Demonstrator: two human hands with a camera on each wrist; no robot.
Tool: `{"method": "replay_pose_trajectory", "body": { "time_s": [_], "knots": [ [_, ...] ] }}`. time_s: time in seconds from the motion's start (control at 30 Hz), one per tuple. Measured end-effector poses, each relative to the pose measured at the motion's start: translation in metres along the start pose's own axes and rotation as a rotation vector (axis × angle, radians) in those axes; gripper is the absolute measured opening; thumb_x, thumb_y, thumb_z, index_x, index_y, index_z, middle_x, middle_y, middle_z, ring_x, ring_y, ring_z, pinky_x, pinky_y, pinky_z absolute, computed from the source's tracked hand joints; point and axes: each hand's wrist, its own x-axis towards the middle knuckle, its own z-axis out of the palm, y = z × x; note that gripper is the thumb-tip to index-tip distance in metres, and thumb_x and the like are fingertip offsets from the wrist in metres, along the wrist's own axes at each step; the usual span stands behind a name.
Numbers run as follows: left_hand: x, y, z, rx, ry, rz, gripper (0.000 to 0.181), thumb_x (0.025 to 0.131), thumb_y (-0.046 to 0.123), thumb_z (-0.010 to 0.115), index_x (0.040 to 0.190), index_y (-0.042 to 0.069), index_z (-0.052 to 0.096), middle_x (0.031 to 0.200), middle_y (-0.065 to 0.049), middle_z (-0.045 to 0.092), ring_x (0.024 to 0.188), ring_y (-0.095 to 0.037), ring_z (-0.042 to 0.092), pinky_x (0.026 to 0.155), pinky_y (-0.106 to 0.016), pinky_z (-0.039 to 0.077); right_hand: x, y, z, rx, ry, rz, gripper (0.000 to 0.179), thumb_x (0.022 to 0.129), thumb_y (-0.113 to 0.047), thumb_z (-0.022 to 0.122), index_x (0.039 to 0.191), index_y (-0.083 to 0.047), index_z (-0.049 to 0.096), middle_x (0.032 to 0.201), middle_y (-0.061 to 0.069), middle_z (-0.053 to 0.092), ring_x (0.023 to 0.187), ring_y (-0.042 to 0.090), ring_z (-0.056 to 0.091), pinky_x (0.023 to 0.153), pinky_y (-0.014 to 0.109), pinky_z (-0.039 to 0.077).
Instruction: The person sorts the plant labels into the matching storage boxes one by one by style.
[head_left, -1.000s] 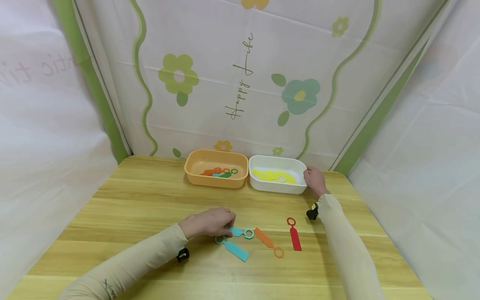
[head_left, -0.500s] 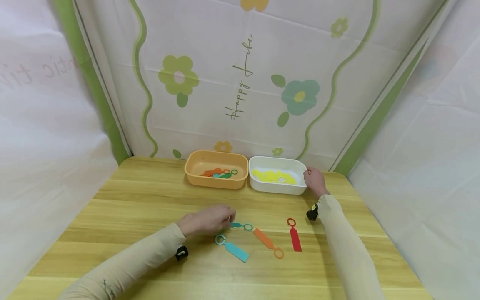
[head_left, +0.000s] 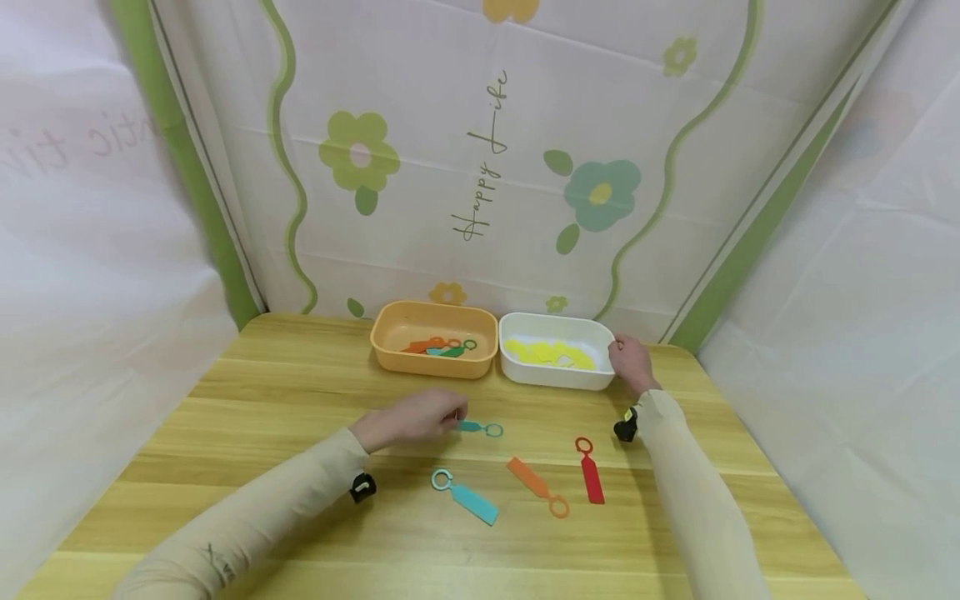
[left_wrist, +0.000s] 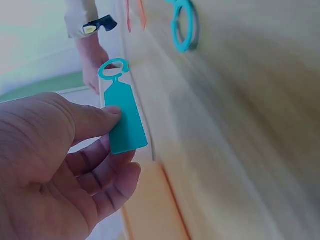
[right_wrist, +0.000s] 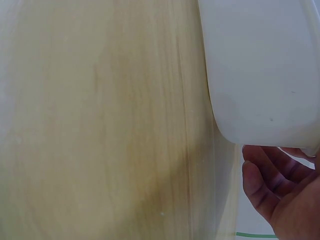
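Observation:
My left hand pinches a teal plastic ring tag by its flat end, thumb on top; the open ring points away from the palm. It is held above the table. Below lies a second teal tag, with an orange tag and a red tag to its right. At the back, my right hand grips the right end of a white bin at its rim, curled fingers beneath. Yellow pieces lie inside that bin.
An orange bin stands close against the white one on its left, with orange, teal and green tags inside. A flower-printed curtain hangs just behind both, and white cloth walls flank the wooden table.
My left hand has lifted the teal tag off the table and moved it a little toward the bins. The right hand has stayed on the white bin.

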Motion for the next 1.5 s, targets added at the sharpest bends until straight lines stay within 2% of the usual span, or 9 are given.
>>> {"method": "replay_pose_trajectory", "body": {
  "time_s": [0.37, 0.5, 0.67, 0.83, 0.97, 1.23, 1.5],
  "knots": [
    [0.013, -0.008, -0.03, 0.059, 0.09, -0.036, 0.006, 0.098, 0.009, 0.058, 0.099, 0.01, 0.064, 0.094, 0.0, 0.067, 0.079, -0.011, 0.059, 0.072, -0.029, 0.052, 0.0, 0.002, 0.001, 0.003, 0.003, -0.007, 0.046, 0.103, -0.021, 0.032, 0.134, 0.006, 0.052, 0.137, 0.029, 0.053, 0.126, 0.046, 0.05, 0.106, 0.056, 0.04],
    [0.019, -0.015, -0.043, 0.073, 0.101, -0.06, 0.008, 0.098, 0.009, 0.057, 0.102, 0.009, 0.064, 0.097, -0.002, 0.067, 0.085, -0.014, 0.061, 0.077, -0.032, 0.052, 0.0, 0.001, 0.001, 0.007, -0.002, -0.01, 0.047, 0.102, -0.022, 0.032, 0.134, 0.006, 0.052, 0.136, 0.03, 0.053, 0.125, 0.047, 0.05, 0.106, 0.056, 0.04],
    [0.029, -0.027, -0.053, 0.076, 0.13, -0.072, 0.005, 0.096, 0.005, 0.058, 0.097, 0.007, 0.062, 0.093, -0.003, 0.066, 0.082, -0.015, 0.059, 0.076, -0.032, 0.051, 0.0, 0.002, 0.001, 0.01, -0.005, -0.014, 0.048, 0.102, -0.022, 0.031, 0.134, 0.006, 0.052, 0.136, 0.03, 0.054, 0.125, 0.047, 0.05, 0.105, 0.057, 0.04],
    [0.038, -0.034, -0.06, 0.032, 0.139, -0.131, 0.008, 0.096, 0.005, 0.057, 0.099, 0.006, 0.064, 0.097, -0.005, 0.068, 0.085, -0.015, 0.06, 0.079, -0.034, 0.053, -0.001, 0.001, 0.001, 0.016, 0.004, -0.022, 0.046, 0.102, -0.022, 0.032, 0.13, 0.006, 0.055, 0.131, 0.029, 0.057, 0.118, 0.045, 0.054, 0.1, 0.056, 0.044],
    [0.043, -0.038, -0.063, 0.017, 0.11, -0.164, 0.015, 0.098, 0.006, 0.052, 0.104, 0.004, 0.065, 0.103, -0.007, 0.07, 0.089, -0.017, 0.061, 0.082, -0.035, 0.053, -0.002, 0.0, 0.001, 0.02, 0.005, -0.025, 0.045, 0.101, -0.021, 0.032, 0.127, 0.005, 0.057, 0.127, 0.029, 0.059, 0.111, 0.043, 0.057, 0.096, 0.055, 0.045],
    [0.053, -0.049, -0.068, 0.047, 0.103, -0.2, 0.013, 0.095, 0.002, 0.05, 0.101, 0.006, 0.061, 0.1, -0.01, 0.068, 0.083, -0.017, 0.058, 0.077, -0.034, 0.051, -0.002, 0.0, -0.001, 0.024, -0.007, -0.016, 0.046, 0.102, -0.021, 0.032, 0.133, 0.007, 0.052, 0.135, 0.03, 0.054, 0.124, 0.046, 0.05, 0.104, 0.057, 0.041],
    [0.061, -0.062, -0.07, 0.026, 0.101, -0.243, 0.02, 0.094, 0.0, 0.052, 0.11, -0.001, 0.062, 0.108, -0.015, 0.068, 0.09, -0.022, 0.061, 0.083, -0.038, 0.052, 0.0, 0.0, -0.002, 0.037, -0.014, -0.001, 0.048, 0.102, -0.023, 0.032, 0.136, 0.006, 0.05, 0.138, 0.029, 0.052, 0.127, 0.046, 0.048, 0.106, 0.057, 0.039]
  ]
}}
